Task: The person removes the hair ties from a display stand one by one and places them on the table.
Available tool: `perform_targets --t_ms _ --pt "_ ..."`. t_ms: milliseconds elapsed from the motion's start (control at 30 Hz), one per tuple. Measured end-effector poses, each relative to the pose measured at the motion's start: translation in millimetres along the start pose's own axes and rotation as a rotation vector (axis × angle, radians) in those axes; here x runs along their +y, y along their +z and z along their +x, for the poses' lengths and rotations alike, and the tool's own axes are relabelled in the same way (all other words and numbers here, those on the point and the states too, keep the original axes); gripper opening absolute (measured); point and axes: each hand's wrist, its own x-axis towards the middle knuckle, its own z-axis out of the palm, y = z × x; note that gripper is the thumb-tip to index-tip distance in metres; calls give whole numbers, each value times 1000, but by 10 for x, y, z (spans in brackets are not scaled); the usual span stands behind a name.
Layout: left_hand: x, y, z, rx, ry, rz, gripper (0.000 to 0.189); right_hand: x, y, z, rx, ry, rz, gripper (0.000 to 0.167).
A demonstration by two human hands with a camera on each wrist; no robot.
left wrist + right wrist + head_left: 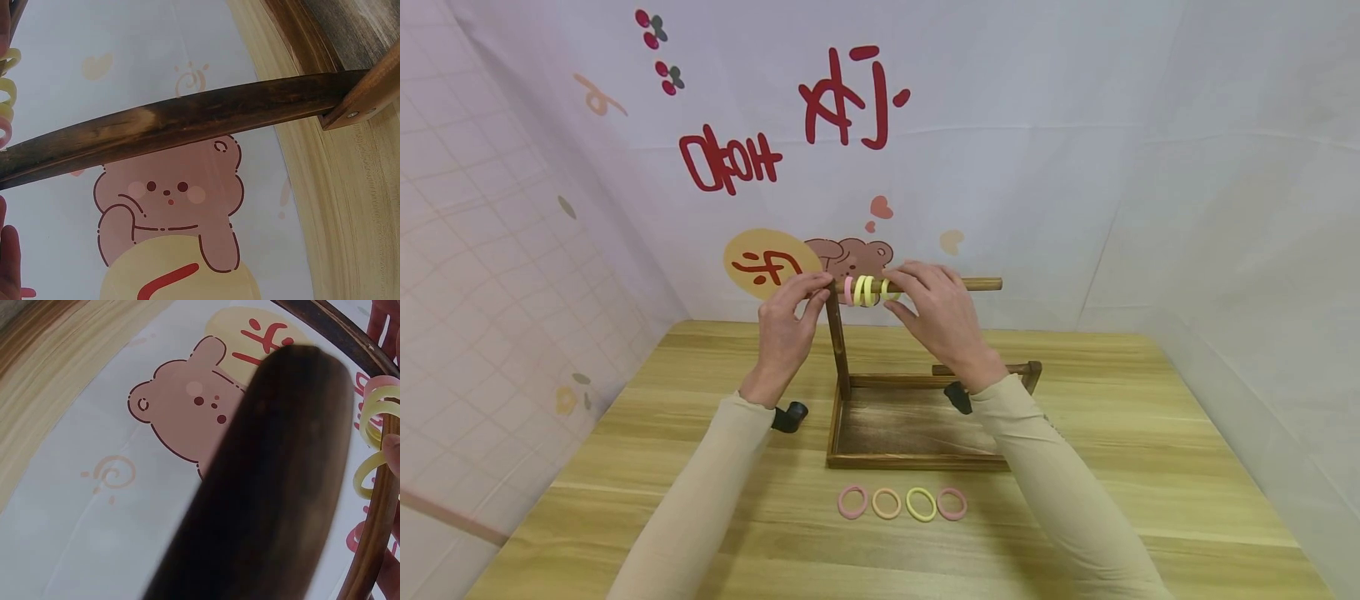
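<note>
A wooden stand point(839, 342) carries a horizontal bar point(985, 284) at the top of its post. Pushed along the bar near the post are a pink ring point(847, 291) and two yellow rings point(868, 291), also visible in the right wrist view. Just right of these, my right hand point(936, 312) pinches another yellow ring point(886, 292) that hangs round the bar. My left hand point(784, 329) grips the post's top end between thumb and fingers. Only its fingertips point(9, 256) show at the left wrist view's edge.
In front of the stand's tray base point(917, 459) lies a row of several loose rings, including an orange ring point(887, 503) and a yellow ring point(921, 504). A shorter lower bar point(1022, 367) rises at the base's right. A printed white cloth point(1000, 167) hangs behind the wooden table point(700, 358).
</note>
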Motion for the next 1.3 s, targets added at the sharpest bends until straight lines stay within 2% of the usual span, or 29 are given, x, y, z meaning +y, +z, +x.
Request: perform_targets --t_ms 300,1300 --pt "9 1 -2 5 -11 4 20 19 -31 -12 -10 5 35 44" --pt "-1 2 -8 11 -7 -8 20 79 -103 -72 11 19 11 44"
